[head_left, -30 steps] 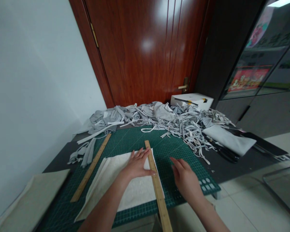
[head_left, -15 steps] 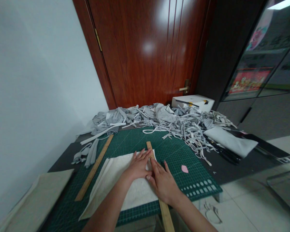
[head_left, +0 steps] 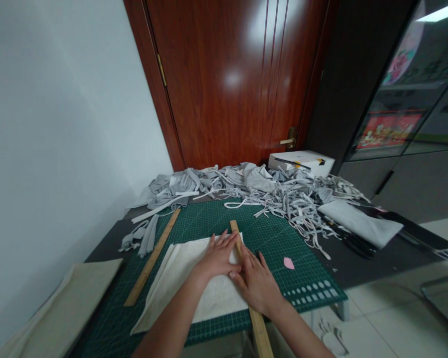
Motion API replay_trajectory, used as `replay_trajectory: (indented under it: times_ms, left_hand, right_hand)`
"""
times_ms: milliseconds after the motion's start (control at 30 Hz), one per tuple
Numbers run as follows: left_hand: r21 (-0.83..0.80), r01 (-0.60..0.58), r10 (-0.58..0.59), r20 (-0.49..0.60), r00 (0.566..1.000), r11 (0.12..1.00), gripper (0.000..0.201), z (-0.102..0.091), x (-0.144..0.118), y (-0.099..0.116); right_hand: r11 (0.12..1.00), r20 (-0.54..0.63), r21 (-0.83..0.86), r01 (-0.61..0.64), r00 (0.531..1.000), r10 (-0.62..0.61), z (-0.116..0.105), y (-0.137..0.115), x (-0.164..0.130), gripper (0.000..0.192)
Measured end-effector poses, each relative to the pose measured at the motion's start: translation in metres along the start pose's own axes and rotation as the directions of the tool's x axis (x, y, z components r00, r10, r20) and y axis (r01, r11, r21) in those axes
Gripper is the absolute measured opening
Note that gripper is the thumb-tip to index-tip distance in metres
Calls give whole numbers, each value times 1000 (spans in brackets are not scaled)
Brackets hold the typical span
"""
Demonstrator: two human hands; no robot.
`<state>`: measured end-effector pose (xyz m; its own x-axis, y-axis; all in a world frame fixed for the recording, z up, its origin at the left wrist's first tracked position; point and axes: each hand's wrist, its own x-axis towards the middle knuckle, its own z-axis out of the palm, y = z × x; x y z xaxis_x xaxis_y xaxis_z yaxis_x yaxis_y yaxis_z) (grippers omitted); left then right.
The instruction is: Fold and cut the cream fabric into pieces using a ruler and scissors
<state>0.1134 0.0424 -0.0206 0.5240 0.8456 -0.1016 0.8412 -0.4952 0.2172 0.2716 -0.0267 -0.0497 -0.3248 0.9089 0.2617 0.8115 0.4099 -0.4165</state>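
My left hand (head_left: 218,257) lies flat on a folded white cloth (head_left: 186,286) spread on a green cutting mat (head_left: 269,233). Its fingertips press against a wooden ruler (head_left: 256,318) that runs along the cloth's right edge. My right hand (head_left: 257,283) rests on the same ruler, touching my left hand, fingers spread. Neither hand grips anything. A small pink chalk piece (head_left: 288,263) lies on the mat just right of my right hand.
A second wooden ruler (head_left: 153,256) lies left of the cloth. A heap of grey fabric strips (head_left: 269,189) fills the table's far side before a wooden door (head_left: 231,79). Folded white fabric (head_left: 360,222), black scissors (head_left: 353,242), a white box (head_left: 302,160), beige cloth (head_left: 65,308).
My right hand moved left from the open mat onto the ruler beside my left hand, uncovering the pink chalk. The view tilted up slightly.
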Motion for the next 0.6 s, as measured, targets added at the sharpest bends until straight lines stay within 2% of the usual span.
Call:
replay_trajectory:
  times_ms: [200, 400, 500, 600]
  left_hand:
    - [-20, -11, 11, -18, 1000, 1000, 95, 3, -3, 0]
    - [-5, -30, 30, -27, 999, 1000, 97, 13, -2, -7]
    - [26, -59, 61, -54, 997, 998, 98, 19, -2, -10]
    - [92, -64, 74, -101, 992, 994, 85, 24, -3, -10]
  right_hand:
    - [1000, 7, 19, -4, 1000, 4, 2, 1, -3, 68]
    - [999, 139, -2, -36, 990, 36, -9, 0, 5, 68]
    - [999, 83, -27, -23, 996, 25, -20, -11, 19, 65]
    - [999, 40, 0, 50, 998, -50, -26, -23, 36, 54]
